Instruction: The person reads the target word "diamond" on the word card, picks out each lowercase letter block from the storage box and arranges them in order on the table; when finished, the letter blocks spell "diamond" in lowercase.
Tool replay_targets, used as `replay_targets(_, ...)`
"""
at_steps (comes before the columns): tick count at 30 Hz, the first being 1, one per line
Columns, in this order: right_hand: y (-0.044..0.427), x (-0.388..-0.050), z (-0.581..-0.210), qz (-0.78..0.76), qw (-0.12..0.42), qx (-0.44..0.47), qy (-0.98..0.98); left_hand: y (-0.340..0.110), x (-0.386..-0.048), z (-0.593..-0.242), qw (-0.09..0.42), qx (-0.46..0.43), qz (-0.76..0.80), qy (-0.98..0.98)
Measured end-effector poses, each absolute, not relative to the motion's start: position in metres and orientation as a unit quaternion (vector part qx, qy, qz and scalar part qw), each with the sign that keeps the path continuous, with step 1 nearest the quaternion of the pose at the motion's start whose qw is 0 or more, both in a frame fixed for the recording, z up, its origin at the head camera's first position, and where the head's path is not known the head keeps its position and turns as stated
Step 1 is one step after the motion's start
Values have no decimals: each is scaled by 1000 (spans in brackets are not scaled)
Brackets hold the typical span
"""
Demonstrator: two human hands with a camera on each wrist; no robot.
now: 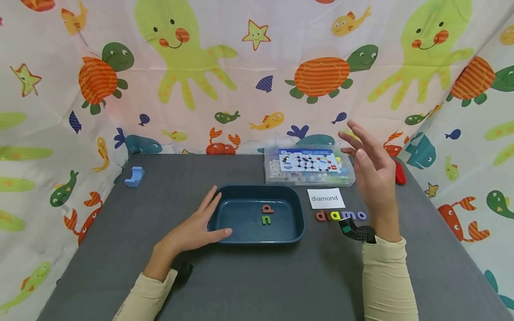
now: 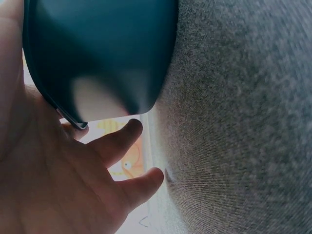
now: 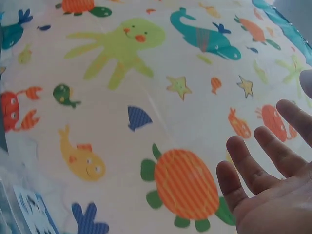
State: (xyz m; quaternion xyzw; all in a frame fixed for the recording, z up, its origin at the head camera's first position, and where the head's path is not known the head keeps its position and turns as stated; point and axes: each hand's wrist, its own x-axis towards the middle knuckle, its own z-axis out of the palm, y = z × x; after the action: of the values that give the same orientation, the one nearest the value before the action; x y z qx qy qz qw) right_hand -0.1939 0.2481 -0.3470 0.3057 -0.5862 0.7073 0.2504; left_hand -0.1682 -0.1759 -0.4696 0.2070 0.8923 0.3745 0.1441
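My left hand (image 1: 196, 227) rests against the left end of a dark blue tray (image 1: 257, 240), its fingers spread along the rim and the thumb over the front-left edge. The left wrist view shows the tray's outer wall (image 2: 107, 53) beside the palm, with two fingers reaching past it. In the tray lie a brownish-red letter (image 1: 267, 209), a d or p by its shape, and a green letter n (image 1: 266, 220). My right hand (image 1: 373, 174) is raised above the table, fingers apart, holding nothing. Below it, colored letters (image 1: 335, 216) spell "diamo" under a white card (image 1: 326, 199) printed "diamond".
A clear plastic case (image 1: 309, 178) with a blue-and-white label stands behind the card. A light blue block-like holder (image 1: 134, 176) is at the back left. Partly behind the right hand is a red object (image 1: 400, 173). A patterned curtain (image 1: 241, 89) encloses the grey table.
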Motion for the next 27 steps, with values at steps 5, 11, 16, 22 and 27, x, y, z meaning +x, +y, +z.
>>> replay_targets(5, 220, -202, -347, 709, 240, 318, -582, -177, -169, -470, 142, 210, 374, 892)
replay_targets(11, 193, -214, -355, 703, 199, 353, -584, -177, -168, -471, 143, 212, 378, 890)
replay_targets(16, 175, -219, -366, 675, 156, 351, -631, -178, -167, -473, 146, 210, 382, 888)
replay_targets(22, 159, -230, -379, 659, 99, 338, -665, -178, -168, -471, 142, 206, 382, 890)
replay_targets(27, 155, -238, -395, 640, 46, 353, -680, -176, -168, -470, 148, 209, 384, 887)
